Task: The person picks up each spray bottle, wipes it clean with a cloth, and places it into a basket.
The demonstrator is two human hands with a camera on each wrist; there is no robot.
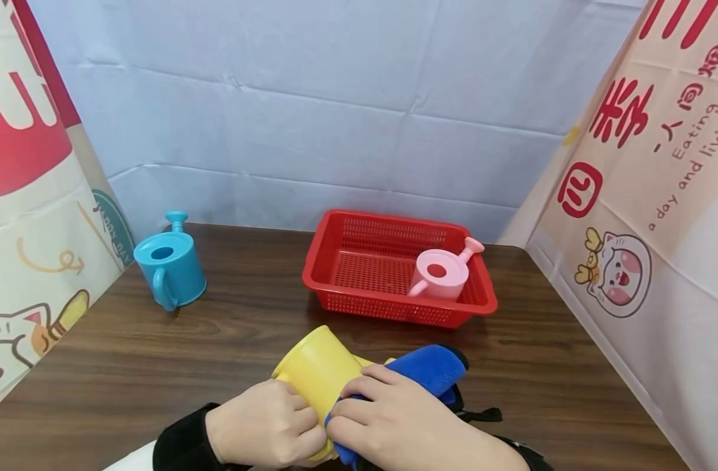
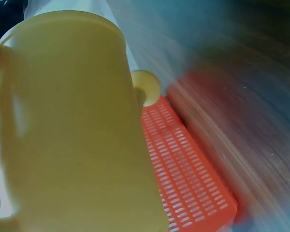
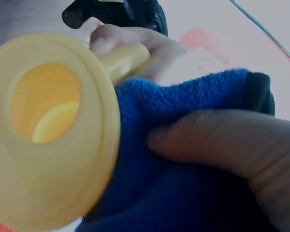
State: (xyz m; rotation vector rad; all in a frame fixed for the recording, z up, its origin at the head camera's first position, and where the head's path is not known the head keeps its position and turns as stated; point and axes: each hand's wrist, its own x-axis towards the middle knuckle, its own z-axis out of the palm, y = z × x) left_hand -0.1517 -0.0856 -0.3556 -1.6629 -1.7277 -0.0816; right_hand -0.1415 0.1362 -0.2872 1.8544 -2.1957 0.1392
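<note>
A yellow watering can [image 1: 317, 369] is tilted above the front of the table, and my left hand [image 1: 270, 422] grips it by the handle. Its side fills much of the left wrist view, with the spout's round end [image 2: 146, 88] showing beyond. In the right wrist view the can's top opening [image 3: 46, 102] faces the camera. My right hand [image 1: 400, 418] holds a blue cloth [image 1: 426, 369] against the can, the thumb [image 3: 198, 137] pressing on the fabric. Part of the cloth is hidden beneath that hand.
Farther back stands a red perforated basket [image 1: 394, 307] with a pink watering can [image 1: 444, 278] inside. At the back left of the wooden table [image 1: 247, 281] is a blue watering can [image 1: 173, 268]. Hanging cloths [image 1: 335, 118] border the back and both sides.
</note>
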